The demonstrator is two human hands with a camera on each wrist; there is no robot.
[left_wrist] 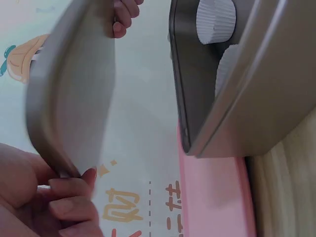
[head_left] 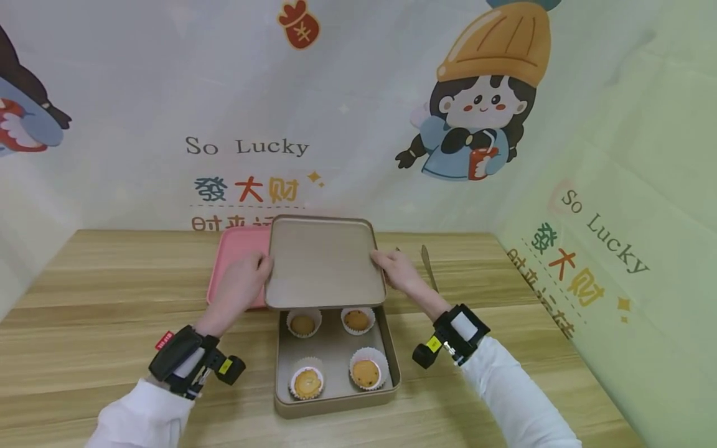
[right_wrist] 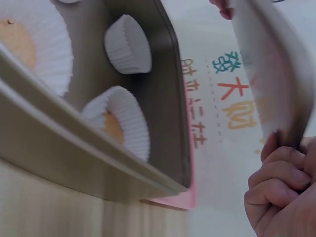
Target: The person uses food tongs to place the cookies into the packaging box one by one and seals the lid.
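Both hands hold a flat, rectangular bronze-coloured lid up over the back part of a matching metal tin. My left hand grips the lid's left edge, and my right hand pinches its right edge. Inside the open tin, several small muffins sit in white paper cups, such as the muffin at the front left and the muffin at the front right. In the left wrist view, curled fingers wrap the lid's rim. The right wrist view shows curled fingers at the opposite edge.
A pink tray lies behind and left of the tin, partly hidden by the lid and left forearm. Right of the right hand lies a slim metal utensil on the wooden table. A printed cloth hangs at the back.
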